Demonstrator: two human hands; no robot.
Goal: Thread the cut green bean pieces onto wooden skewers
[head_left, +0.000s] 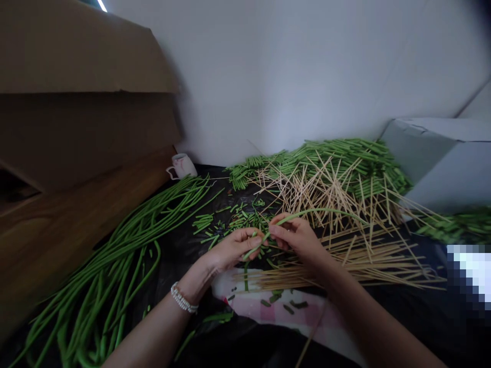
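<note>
A thin light-green long bean (326, 210) is held between my two hands, its free length arching off to the right over a heap of wooden skewers (326, 189). My left hand (230, 249) pinches the bean's near end between thumb and fingers. Close beside it, my right hand (299, 237) grips the same strand a little further along. Short cut green pieces (243, 217) lie scattered just beyond my fingers. Under my wrists, more skewers (291, 276) lie roughly side by side, partly over a pink-and-white sheet (261, 313).
Long uncut beans (126, 245) spread over the black covering at left. Green skewered bundles (345, 153) are piled at the back, against the wall. A white mug (184, 166) stands back left near a large cardboard box (84, 117). At right is a pale box (441, 163).
</note>
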